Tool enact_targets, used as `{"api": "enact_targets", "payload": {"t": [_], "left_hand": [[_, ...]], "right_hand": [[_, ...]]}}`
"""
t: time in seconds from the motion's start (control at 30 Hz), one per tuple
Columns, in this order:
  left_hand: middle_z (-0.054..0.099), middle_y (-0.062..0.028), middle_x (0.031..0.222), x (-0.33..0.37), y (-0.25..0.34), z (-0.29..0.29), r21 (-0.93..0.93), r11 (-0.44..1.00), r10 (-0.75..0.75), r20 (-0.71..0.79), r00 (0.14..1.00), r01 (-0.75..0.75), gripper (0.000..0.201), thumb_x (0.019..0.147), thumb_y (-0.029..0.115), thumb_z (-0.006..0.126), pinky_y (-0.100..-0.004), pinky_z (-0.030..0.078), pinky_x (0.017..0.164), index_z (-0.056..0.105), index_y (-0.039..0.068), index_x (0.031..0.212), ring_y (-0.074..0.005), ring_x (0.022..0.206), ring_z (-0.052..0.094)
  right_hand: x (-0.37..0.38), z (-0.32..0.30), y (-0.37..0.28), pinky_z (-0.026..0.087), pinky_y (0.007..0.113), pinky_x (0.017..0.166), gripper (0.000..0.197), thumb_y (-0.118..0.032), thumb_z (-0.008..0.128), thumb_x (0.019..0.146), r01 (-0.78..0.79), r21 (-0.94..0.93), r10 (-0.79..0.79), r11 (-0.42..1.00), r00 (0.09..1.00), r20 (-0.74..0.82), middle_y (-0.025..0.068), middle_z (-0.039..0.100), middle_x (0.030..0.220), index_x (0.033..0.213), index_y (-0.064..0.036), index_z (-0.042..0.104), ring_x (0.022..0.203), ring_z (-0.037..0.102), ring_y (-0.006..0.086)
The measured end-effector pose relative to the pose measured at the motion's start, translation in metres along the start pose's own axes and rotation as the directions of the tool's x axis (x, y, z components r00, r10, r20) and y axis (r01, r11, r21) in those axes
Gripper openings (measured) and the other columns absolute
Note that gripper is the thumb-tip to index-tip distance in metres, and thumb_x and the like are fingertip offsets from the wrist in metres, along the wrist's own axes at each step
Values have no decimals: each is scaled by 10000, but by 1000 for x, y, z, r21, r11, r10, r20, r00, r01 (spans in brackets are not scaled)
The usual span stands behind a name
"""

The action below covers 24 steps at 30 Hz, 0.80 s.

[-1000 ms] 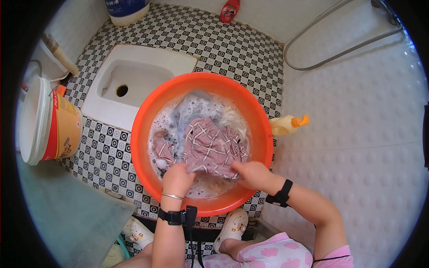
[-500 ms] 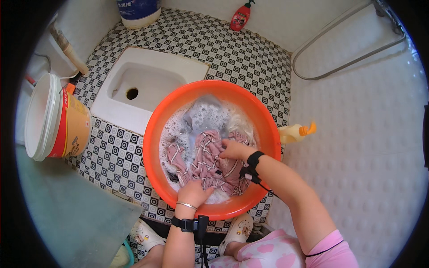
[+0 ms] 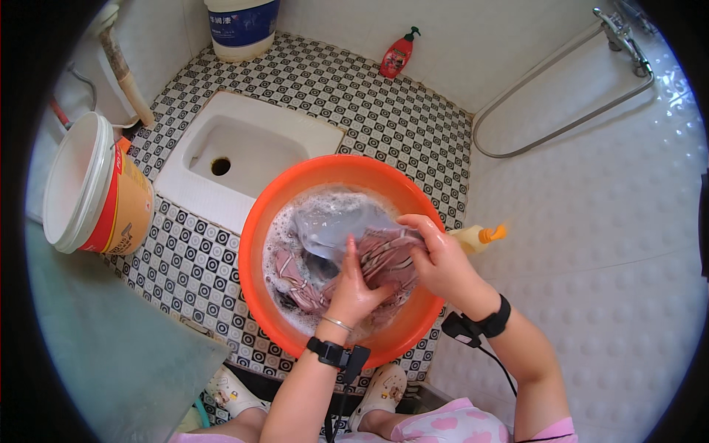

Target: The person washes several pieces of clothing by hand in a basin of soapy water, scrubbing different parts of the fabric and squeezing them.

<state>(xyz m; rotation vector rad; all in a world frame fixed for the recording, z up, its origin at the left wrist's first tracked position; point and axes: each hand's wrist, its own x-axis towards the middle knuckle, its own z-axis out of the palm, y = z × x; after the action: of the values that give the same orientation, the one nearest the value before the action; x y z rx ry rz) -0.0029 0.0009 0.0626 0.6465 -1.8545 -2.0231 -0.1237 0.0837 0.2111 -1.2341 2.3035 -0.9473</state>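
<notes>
A wet pink garment with white and dark stripes is bunched up in an orange basin of sudsy water. My right hand grips its upper right part near the basin's right side, fingers curled over the cloth and thumb beneath. Against the garment's left side rests my left hand, its fingers stretched out and the thumb spread away. Beside both hands a grey-blue cloth bulges out of the foam, its right end reaching toward my right fingers. Part of the pink garment stays under the suds at the left.
A white squat toilet is set in the patterned tile floor beyond the basin. Left stands a yellow and red bucket. A pale bottle with an orange pump stands right of the basin. Farther back are a red pump bottle and a shower hose.
Both hands have come up from the water, my right hand lifting part of the pink garment. My left hand has moved right and away from me. More of the grey-blue cloth shows.
</notes>
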Motion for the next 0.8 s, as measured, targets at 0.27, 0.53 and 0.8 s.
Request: {"api": "enact_targets", "payload": {"t": [0.27, 0.53, 0.8], "left_hand": [[388, -248, 1358, 0, -16, 47, 282, 946, 192, -89, 977, -160, 1084, 618, 283, 838, -475, 348, 1027, 184, 3, 1437, -418, 1247, 395], [449, -259, 1298, 5, -28, 22, -23, 995, 84, -351, 933, -98, 571, 692, -22, 646, -404, 404, 973, 518, 24, 1247, -406, 1179, 467], [534, -244, 1197, 9, 27, -38, 493, 858, 311, -280, 908, -142, 336, 698, -45, 494, -445, 386, 978, 609, 7, 1009, -433, 1135, 487]], "right_hand": [[-15, -50, -35, 473, 245, 733, 157, -47, 495, 935, -117, 315, 210, 942, 937, -280, 24, 641, 884, 1059, -10, 585, 822, 588, 97], [3, -73, -38, 443, 213, 756, 182, -45, 456, 953, -67, 369, 210, 927, 908, -363, -1, 597, 934, 1111, 2, 533, 857, 528, 56], [-3, -15, 142, 481, 364, 759, 161, -69, 456, 885, -392, -8, 353, 920, 837, -418, 191, 628, 886, 976, 34, 539, 824, 612, 320]]}}
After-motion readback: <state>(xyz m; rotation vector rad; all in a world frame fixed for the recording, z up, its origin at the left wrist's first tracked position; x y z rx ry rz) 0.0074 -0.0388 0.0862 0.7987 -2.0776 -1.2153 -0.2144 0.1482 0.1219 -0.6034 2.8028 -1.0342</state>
